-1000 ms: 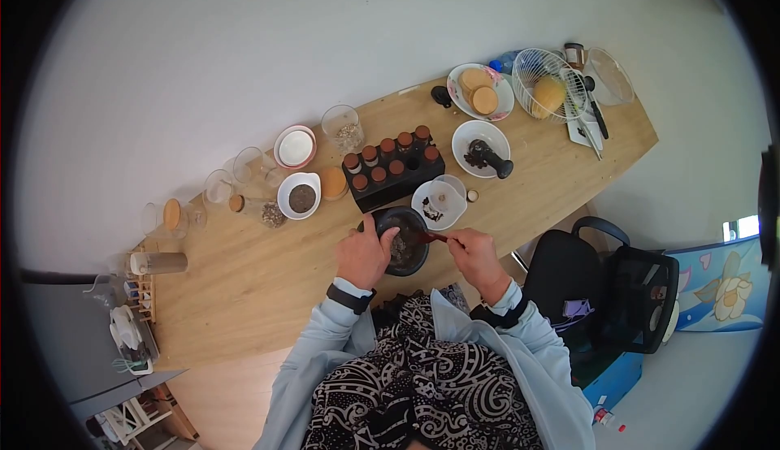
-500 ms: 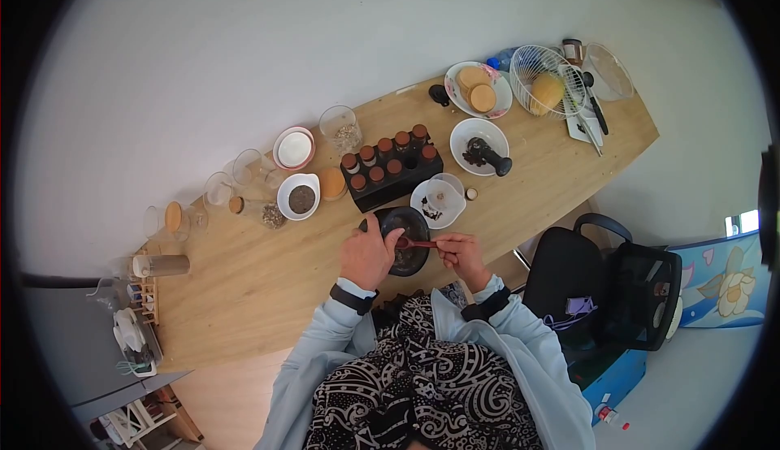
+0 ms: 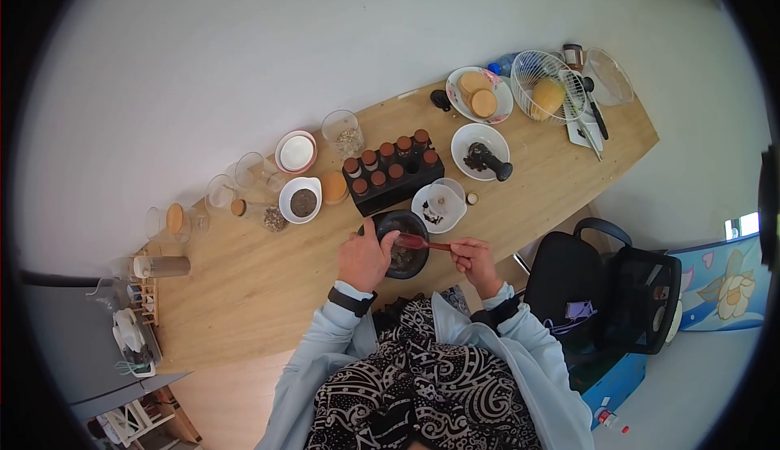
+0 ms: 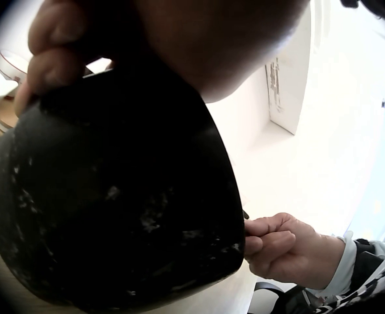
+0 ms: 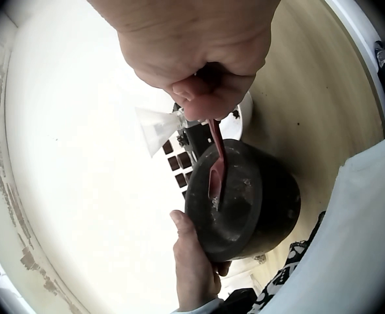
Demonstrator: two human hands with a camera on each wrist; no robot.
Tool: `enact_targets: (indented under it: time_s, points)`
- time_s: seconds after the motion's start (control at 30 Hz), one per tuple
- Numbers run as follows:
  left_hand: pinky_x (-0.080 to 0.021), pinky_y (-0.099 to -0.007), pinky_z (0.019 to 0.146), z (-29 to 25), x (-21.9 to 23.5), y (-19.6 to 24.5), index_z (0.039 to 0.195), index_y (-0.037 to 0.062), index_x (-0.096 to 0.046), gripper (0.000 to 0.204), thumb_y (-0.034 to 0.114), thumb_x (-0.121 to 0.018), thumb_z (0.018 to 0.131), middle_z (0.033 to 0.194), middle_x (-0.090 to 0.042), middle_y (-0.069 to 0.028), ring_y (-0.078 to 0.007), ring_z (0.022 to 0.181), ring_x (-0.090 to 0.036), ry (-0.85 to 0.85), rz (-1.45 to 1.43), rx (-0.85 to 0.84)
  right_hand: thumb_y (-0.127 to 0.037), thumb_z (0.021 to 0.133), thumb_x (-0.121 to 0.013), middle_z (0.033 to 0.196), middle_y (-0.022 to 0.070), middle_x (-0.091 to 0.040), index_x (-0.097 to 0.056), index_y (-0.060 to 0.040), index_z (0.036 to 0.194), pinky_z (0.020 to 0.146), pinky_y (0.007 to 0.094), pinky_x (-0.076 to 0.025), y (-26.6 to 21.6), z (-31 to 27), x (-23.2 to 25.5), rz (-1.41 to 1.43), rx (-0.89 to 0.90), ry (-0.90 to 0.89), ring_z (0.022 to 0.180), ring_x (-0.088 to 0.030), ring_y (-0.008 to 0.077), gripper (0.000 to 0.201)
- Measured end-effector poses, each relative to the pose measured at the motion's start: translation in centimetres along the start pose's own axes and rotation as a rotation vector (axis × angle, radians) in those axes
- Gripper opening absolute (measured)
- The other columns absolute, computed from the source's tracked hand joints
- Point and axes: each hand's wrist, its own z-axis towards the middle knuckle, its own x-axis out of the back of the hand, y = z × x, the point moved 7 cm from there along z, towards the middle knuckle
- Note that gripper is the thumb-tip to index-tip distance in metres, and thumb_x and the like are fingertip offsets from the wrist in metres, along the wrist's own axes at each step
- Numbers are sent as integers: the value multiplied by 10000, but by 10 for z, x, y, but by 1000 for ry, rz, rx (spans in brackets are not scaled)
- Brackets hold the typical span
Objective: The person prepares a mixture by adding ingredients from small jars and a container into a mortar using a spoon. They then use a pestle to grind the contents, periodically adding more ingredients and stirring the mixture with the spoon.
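Observation:
My left hand grips the rim of a black mortar, thumb at the mouth and fingers on the outside. The mortar looks tipped with its mouth toward my right hand. Crushed dark-grey bits coat its inside. A dark red spoon, pinched by the handle in my right hand, has its bowl over the mortar's mouth. Just beyond the mortar stands a white bowl with dark bits and a clear plastic funnel. The black pestle leans in another white bowl farther back.
Behind the mortar stands a black rack of brown-capped jars. To its left are a small bowl of ground spice, a round wooden lid and several glass jars. A floral plate, wire basket and knife lie back right.
The right hand first moved left with the spoon into the mortar near the left thumb, then drew it back a little to the right. The left hand keeps its grip on the mortar.

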Motion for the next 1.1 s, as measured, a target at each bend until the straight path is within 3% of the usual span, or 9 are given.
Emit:
enact_targets:
  time_s: [0.27,0.47,0.57,0.63,0.67,0.73,0.83,0.97,1.1]
  points:
    - [-485,-454,565,0,2,-3,1190,-16,-528,566,483,-502,925,693,-623,-224,-386,621,-628,22,-10,5,-35,883,-595,665,83,-584,-649,80,987,393,202,-342,-52,-33,-7,29,88,23,414,-375,49,165]
    - [-487,-443,532,-1,1,-2,1188,-42,-512,599,495,-506,923,685,-618,-221,-366,619,-631,31,-11,-17,-26,888,-587,669,70,-582,-654,62,1004,393,200,-349,-107,-49,-6,22,365,131,415,-378,50,161]
    - [-485,-443,532,-1,0,-2,1184,-43,-511,599,496,-506,923,679,-616,-219,-368,614,-629,21,-9,-9,-21,884,-599,691,69,-590,-656,49,1029,411,209,-386,-126,-60,-9,-259,528,282,435,-450,61,171]
    - [-485,-441,531,-1,-1,-3,1181,-43,-509,600,498,-507,923,676,-614,-215,-369,616,-630,29,-18,-16,-9,857,-629,729,87,-607,-664,28,1030,442,255,-437,-144,-80,-45,-1005,979,266,490,-557,133,180]
    - [-485,-441,531,-1,0,-3,1181,-43,-509,600,498,-507,923,676,-614,-215,-369,616,-630,29,-18,-18,-9,857,-629,729,87,-607,-664,28,1030,442,255,-437,-144,-78,-46,-1004,980,268,490,-557,133,180]
    - [-486,-455,576,-1,0,-3,1214,-24,-514,598,499,-498,924,714,-626,-231,-384,642,-632,-8,-32,18,6,825,-654,765,109,-612,-671,14,1016,474,307,-462,-140,-92,-73,-1414,1399,205,554,-610,218,192]
    - [-487,-454,576,-1,1,-4,1214,-25,-515,596,497,-496,925,718,-626,-235,-384,643,-632,-3,-31,17,22,806,-660,783,119,-615,-676,4,1015,495,339,-476,-139,-96,-78,-1446,1369,202,588,-611,269,211]
    - [-489,-443,537,-2,0,-4,1182,-42,-508,596,495,-505,924,687,-617,-222,-372,617,-630,31,-8,-15,12,806,-665,754,116,-619,-680,7,1003,479,315,-458,-148,-111,-74,-1268,1347,233,558,-607,227,197]
    - [-487,-453,569,0,1,-1,1197,-22,-519,584,494,-499,923,713,-624,-234,-388,641,-630,9,-26,9,-26,821,-654,661,128,-606,-683,20,952,470,268,-418,-124,-83,-59,-957,650,96,531,-581,147,142]
